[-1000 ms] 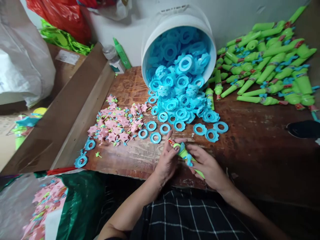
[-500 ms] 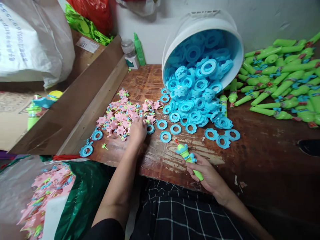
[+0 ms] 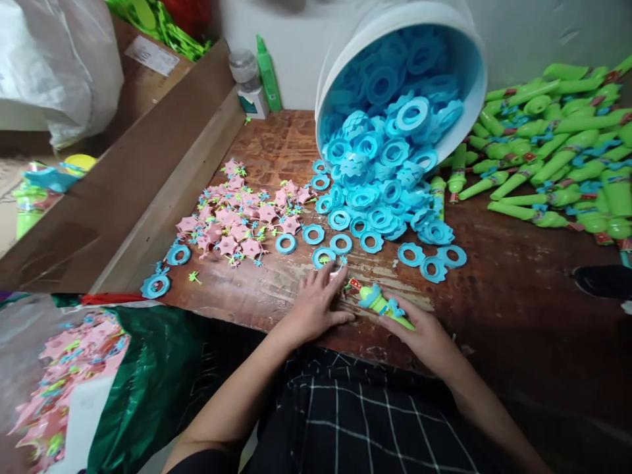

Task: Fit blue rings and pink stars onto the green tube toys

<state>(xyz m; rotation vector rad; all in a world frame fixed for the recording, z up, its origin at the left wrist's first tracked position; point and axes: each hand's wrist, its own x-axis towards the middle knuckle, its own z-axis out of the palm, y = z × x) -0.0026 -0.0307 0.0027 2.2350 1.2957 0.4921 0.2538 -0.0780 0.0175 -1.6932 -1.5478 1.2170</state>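
Left hand [image 3: 316, 306]'s come back from the pink star pile [image 3: 228, 218] to near the green toy [image 3: 378, 303], fingers loosely spread, tips at a pink star piece [image 3: 336, 270]. Right hand [image 3: 425, 336]'s curled around the toy's lower end, over the table [image 3: 247, 284].

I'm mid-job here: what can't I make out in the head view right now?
All in the head view:
Small pink plastic piece: mostly covered by the left hand, so its grip is unclear.
Lime-green toy stick with blue trim: underside hidden by the right hand.
White round plastic bucket: inner bottom hidden by blue scalloped plastic rings.
White label: print too small and blurred.
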